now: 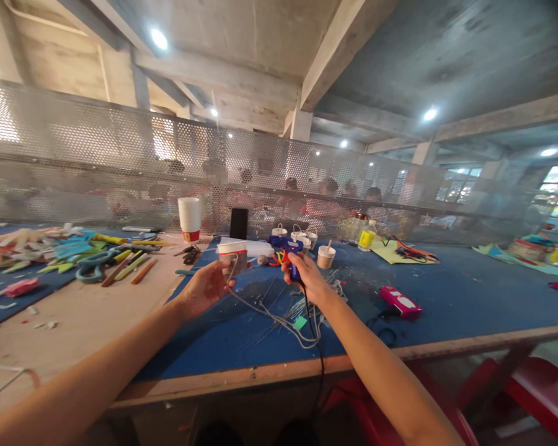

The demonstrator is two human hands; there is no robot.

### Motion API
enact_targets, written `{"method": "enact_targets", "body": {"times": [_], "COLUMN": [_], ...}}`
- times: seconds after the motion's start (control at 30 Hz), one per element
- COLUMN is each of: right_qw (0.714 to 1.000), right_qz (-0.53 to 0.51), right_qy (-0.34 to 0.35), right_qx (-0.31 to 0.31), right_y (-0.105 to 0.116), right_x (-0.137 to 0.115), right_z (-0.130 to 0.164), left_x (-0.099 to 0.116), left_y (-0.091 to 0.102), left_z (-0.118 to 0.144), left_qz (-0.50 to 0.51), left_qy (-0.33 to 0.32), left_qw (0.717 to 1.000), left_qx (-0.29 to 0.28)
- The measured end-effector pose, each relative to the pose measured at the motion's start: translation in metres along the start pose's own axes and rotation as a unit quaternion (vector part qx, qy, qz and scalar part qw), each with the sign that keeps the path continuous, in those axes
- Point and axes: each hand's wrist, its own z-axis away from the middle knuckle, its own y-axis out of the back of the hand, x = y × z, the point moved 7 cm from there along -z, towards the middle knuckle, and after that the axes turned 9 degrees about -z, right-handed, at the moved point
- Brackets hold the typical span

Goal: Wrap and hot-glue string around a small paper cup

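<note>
My left hand (pixel 208 286) holds a small paper cup (pixel 233 256) with a red rim, lifted above the blue tabletop (pixel 469 297). A thin white cord hangs from the cup toward a tangle of wires (pixel 294 325) on the table. My right hand (pixel 305 276) grips a blue hot glue gun (pixel 286 247), its nozzle pointing left toward the cup. The gun's black cable (pixel 317 347) runs down over the table's wooden front edge.
A stack of paper cups (pixel 189 218) stands at the back left beside coloured craft pieces (pixel 69 254) and sticks. Small cups with handles (pixel 326 255), a yellow bottle (pixel 367 238), a pink box cutter (pixel 400 302) and red stools (pixel 530 390) surround me. People sit behind a mesh fence (pixel 121 167).
</note>
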Motion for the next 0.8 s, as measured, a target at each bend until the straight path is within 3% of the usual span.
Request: {"method": "enact_targets", "body": {"times": [0.13, 0.33, 0.5, 0.8], "right_qw": [0.998, 0.982, 0.952, 0.874], "right_qz": [0.026, 0.155, 0.262, 0.405], "right_qy": [0.031, 0.098, 0.157, 0.268], "right_qx": [-0.045, -0.044, -0.024, -0.032], "right_y": [-0.015, -0.024, -0.026, -0.033], "right_x": [-0.006, -0.017, -0.021, -0.014], "right_z": [0.006, 0.016, 0.022, 0.026], "left_x": [-0.002, -0.003, -0.005, -0.004], "left_y": [0.0, -0.003, -0.002, -0.005], "left_z": [-0.001, 0.001, -0.001, -0.001], "left_qz": [-0.011, -0.014, -0.015, -0.016], "left_qy": [0.0, 0.007, 0.006, -0.015], "left_qw": [1.0, 1.0, 1.0, 0.999], "left_qx": [-0.008, -0.013, -0.024, -0.034]}}
